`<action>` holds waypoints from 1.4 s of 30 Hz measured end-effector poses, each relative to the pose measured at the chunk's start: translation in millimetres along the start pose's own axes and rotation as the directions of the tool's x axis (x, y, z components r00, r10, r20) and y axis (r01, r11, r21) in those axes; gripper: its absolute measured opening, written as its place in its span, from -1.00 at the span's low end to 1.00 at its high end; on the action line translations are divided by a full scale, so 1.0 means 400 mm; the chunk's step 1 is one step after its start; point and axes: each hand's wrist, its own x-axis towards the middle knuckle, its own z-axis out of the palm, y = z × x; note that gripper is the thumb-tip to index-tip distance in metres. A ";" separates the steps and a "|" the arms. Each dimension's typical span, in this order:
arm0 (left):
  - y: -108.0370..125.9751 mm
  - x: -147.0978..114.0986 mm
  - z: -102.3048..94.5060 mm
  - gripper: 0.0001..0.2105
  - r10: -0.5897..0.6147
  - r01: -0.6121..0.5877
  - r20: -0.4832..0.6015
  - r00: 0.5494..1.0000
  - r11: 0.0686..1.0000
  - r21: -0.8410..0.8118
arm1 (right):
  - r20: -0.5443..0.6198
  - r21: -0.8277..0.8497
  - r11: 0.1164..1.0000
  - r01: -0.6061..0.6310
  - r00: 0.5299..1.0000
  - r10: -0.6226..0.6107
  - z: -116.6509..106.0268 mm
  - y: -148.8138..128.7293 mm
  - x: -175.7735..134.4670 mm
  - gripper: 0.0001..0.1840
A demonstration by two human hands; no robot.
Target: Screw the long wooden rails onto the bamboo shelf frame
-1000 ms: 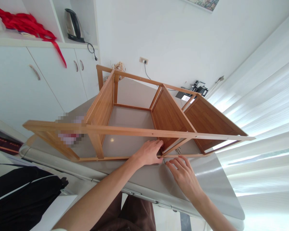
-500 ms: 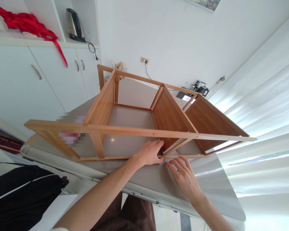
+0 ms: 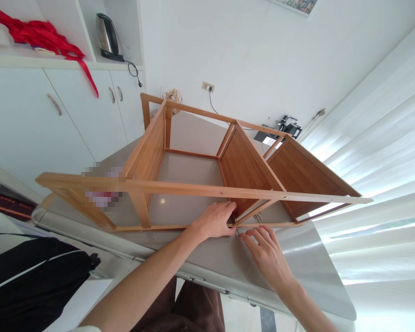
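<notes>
A wooden shelf rack (image 3: 200, 185) lies on its side on a grey table (image 3: 207, 251). My left hand (image 3: 216, 219) is closed round its lower rail, where the middle shelf board (image 3: 245, 170) meets it, with the thumb on the near side. Just right of that, my right hand (image 3: 266, 249) pinches a small metal screw (image 3: 238, 232) at the rail. The screw's tip is too small to tell how deep it sits. Several loose screws (image 3: 257, 216) lie on the table behind the rail.
A kettle (image 3: 109, 39) and red ribbon (image 3: 38, 34) sit in the white cabinet at left. A black bag (image 3: 34, 272) is at lower left. Black appliances (image 3: 285, 127) stand beyond the rack, and white curtains (image 3: 383, 184) hang at the right.
The view has shifted very slightly. My right hand has barely moved and still pinches the screw; my left hand stays on the rail.
</notes>
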 end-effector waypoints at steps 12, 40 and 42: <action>-0.004 0.000 0.003 -0.65 0.023 -0.023 -0.012 1.000 0.999 0.033 | 0.022 -0.060 0.998 0.037 0.999 -0.036 -0.008 -0.005 0.011 -0.71; 0.009 -0.008 -0.006 -0.67 0.015 -0.017 0.027 1.000 0.997 0.080 | 0.011 0.136 0.980 -0.146 0.989 0.146 0.020 -0.009 0.003 -0.80; 0.010 -0.009 -0.008 -0.67 0.021 -0.023 0.025 0.999 0.998 0.066 | 0.006 0.161 0.974 -0.159 0.987 0.160 0.023 -0.013 0.000 -0.79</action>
